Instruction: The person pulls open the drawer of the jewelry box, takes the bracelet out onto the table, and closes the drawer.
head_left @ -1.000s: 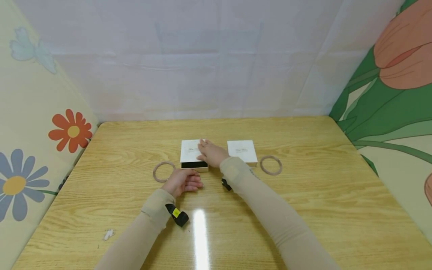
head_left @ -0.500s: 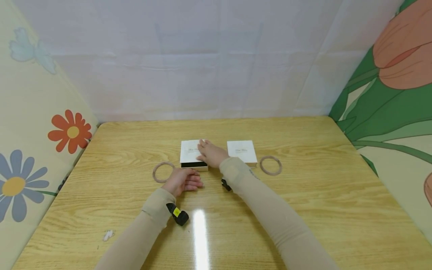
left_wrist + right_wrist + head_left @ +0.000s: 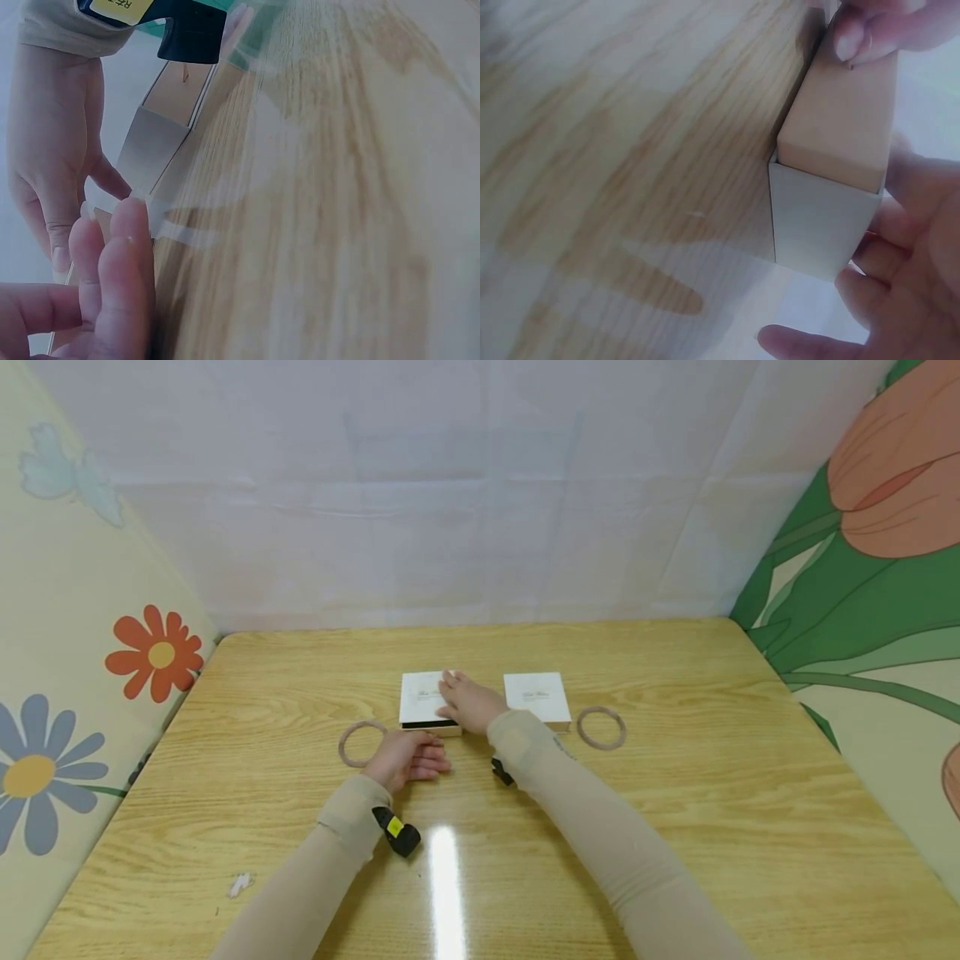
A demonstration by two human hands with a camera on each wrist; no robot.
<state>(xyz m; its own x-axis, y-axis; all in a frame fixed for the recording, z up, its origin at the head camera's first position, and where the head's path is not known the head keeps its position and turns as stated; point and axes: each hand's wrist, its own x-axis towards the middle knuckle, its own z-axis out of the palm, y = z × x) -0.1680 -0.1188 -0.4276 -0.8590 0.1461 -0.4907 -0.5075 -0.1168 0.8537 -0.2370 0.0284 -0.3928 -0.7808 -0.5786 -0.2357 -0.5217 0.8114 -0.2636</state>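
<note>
A white drawer box (image 3: 420, 697) with faint lettering lies on the table, its tan drawer (image 3: 840, 124) slid partly out toward me. A narrow black strip shows between lid and drawer front. My right hand (image 3: 474, 703) rests on the box's top at its right side, fingers stretched over it. At the drawer's front is my left hand (image 3: 408, 757), fingers loosely extended; in the right wrist view its fingertips (image 3: 849, 43) touch the tan front face. A brownish ring (image 3: 347, 755) lies beside the left hand, partly hidden behind it.
To the right stands a second white box (image 3: 537, 695), its tan front with a small tab (image 3: 184, 73) showing in the left wrist view. Another ring (image 3: 602, 727) lies beyond it. A white scrap (image 3: 240, 884) is on the wooden table (image 3: 712, 760) at front left.
The left hand has moved slightly away from me, pushing the drawer inward; the black strip has narrowed. The right hand has stayed in place on the box.
</note>
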